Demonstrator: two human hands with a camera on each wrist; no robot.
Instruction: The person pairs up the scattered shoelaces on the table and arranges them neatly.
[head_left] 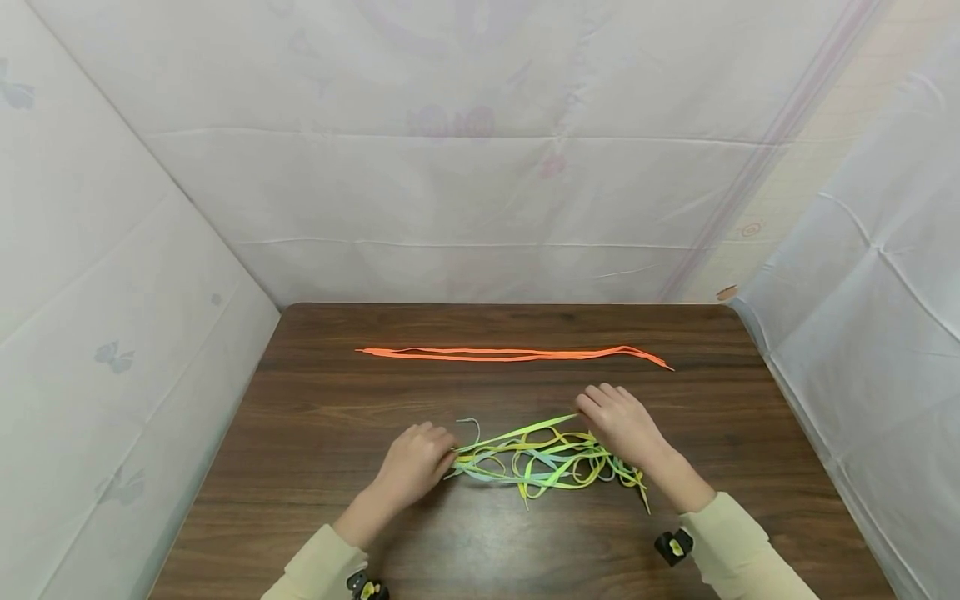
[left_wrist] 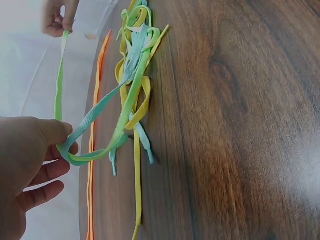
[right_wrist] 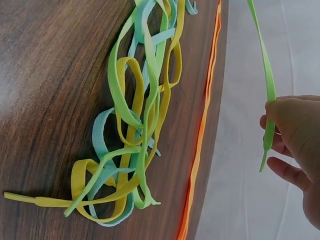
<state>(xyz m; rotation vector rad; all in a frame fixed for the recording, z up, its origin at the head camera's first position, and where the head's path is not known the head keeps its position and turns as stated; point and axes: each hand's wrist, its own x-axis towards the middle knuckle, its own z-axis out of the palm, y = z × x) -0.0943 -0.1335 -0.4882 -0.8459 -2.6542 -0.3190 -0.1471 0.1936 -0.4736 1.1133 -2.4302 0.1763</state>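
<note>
Left grip [head_left: 417, 461]: pinches green lace [right_wrist: 270, 82], blue lace [left_wrist: 101, 105]
Right grip [head_left: 618, 423]: pinches green lace above tangle [head_left: 557, 477]
Orange strands [head_left: 562, 356]: beyond tangle

Two bare hands [head_left: 414, 463], plain long cream sleeves [head_left: 738, 542], and small black wrist cameras [head_left: 664, 547] (each marked with yellow).

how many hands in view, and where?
2: left hand at the left end of the tangle, pinching a green lace and a blue one; right hand toward its right end, pinching the green lace near its tip. No others show.
</note>
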